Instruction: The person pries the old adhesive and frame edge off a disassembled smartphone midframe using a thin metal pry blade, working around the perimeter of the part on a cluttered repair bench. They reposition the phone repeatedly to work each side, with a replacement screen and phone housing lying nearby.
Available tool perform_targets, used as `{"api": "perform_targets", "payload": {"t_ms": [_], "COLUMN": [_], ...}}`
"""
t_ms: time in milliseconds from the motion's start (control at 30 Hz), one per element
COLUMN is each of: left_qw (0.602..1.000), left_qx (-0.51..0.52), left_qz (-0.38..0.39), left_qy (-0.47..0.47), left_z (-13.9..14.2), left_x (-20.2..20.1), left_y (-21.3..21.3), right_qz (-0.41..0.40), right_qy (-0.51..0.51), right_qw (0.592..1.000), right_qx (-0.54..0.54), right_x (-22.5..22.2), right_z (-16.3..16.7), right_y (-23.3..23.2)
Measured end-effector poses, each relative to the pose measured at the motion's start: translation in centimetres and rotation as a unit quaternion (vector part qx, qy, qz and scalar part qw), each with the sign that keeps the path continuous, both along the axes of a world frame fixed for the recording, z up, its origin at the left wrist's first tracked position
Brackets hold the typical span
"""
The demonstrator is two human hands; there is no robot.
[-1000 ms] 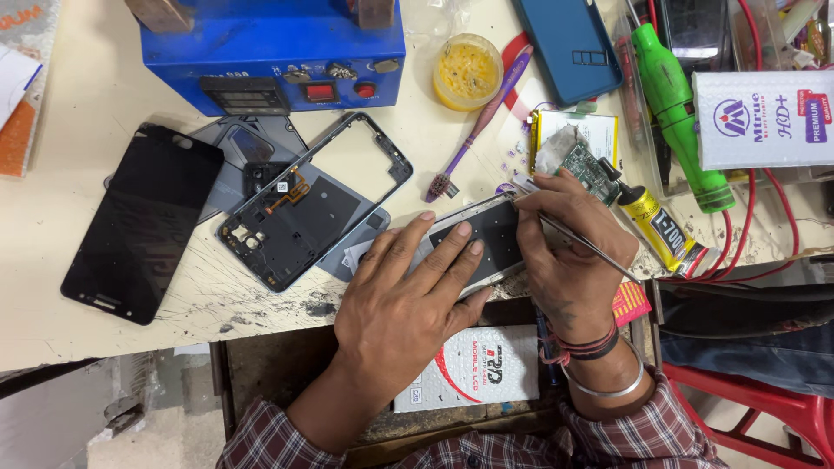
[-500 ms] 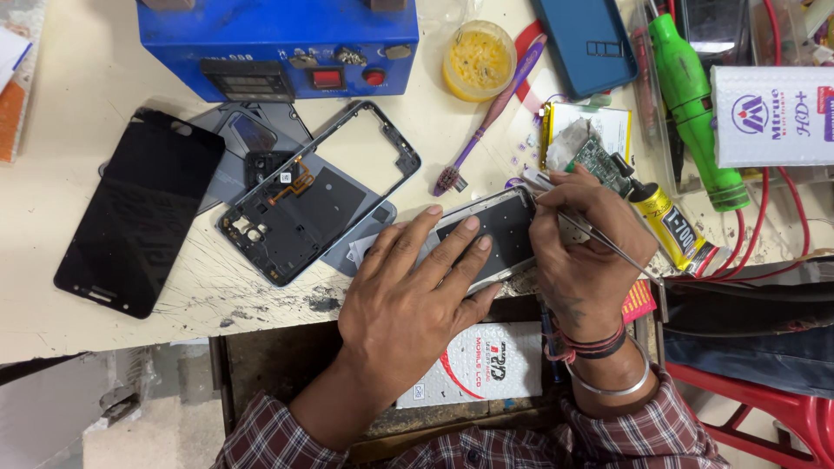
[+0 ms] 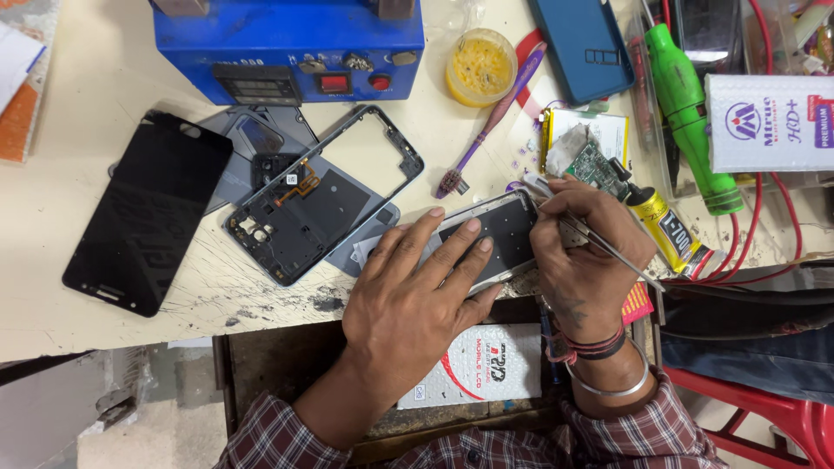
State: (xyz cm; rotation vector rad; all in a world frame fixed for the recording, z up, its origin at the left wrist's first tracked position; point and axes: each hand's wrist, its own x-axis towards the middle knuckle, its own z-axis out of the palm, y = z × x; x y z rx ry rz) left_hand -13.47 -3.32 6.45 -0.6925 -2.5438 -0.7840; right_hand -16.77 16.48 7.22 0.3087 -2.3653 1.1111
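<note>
My left hand [image 3: 417,300] lies flat on a dark phone frame [image 3: 501,230] with a silvery rim and presses it onto the worktable edge. My right hand [image 3: 584,260] grips thin metal tweezers [image 3: 608,247], whose tips meet the frame's upper right corner. To the left lies a black phone mid-frame [image 3: 313,204] with an orange flex cable, resting on a grey back cover [image 3: 248,152]. Further left lies a black screen panel [image 3: 148,213].
At the back stands a blue machine [image 3: 291,43]. Near it are a yellow paste tub [image 3: 480,65], a purple toothbrush [image 3: 486,130], a blue phone case [image 3: 582,43], a green tool [image 3: 691,113], a glue tube [image 3: 665,226], a small circuit board [image 3: 595,161] and a white box [image 3: 769,122].
The view has shifted slightly. Both hands stay on the phone frame, and the tweezers remain at its upper right corner.
</note>
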Motion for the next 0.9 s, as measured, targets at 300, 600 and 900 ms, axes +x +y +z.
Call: {"api": "perform_targets", "payload": {"t_ms": [300, 600, 900], "left_qw": [1.0, 1.0, 1.0], "left_qx": [0.0, -0.001, -0.012], "left_qz": [-0.001, -0.007, -0.008], "left_qy": [0.003, -0.001, -0.003], "left_z": [0.04, -0.22, -0.64], "left_x": [0.02, -0.06, -0.04], "left_y": [-0.44, -0.57, -0.29], "right_qz": [0.007, 0.001, 0.019], "right_qy": [-0.038, -0.067, -0.056], "right_qw": [0.998, 0.997, 0.998], "right_qx": [-0.047, -0.046, -0.019], "right_x": [0.59, 0.56, 0.38], "right_z": [-0.31, -0.11, 0.15], "right_y": [0.07, 0.23, 0.28]}}
